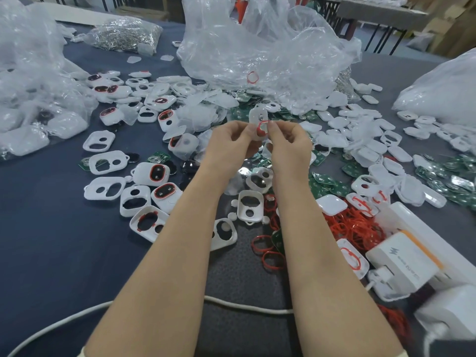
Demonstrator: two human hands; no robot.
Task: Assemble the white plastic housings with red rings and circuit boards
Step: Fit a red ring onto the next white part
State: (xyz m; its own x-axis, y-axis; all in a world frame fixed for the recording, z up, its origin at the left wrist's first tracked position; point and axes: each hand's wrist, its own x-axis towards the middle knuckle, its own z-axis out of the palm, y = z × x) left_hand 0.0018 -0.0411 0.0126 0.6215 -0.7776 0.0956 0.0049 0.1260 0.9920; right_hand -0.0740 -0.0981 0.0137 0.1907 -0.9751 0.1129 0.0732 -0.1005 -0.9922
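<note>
Above the cluttered table, left hand and right hand pinching a white housing between them, glossy red ring seemingly half seated, fingertips curled.

Cloth-covered counter, even light
Its cloth is dark blue-grey; past the far right corner stand a grey table on black legs and cardboard boxes.

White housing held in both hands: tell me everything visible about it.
The white housing looks like matte plastic, held upright over the table. Its upper end, with a small hole, rises above the fingertips. A red ring sits at its lower opening, partly hidden. The left hand and right hand pinch it from either side.
</note>
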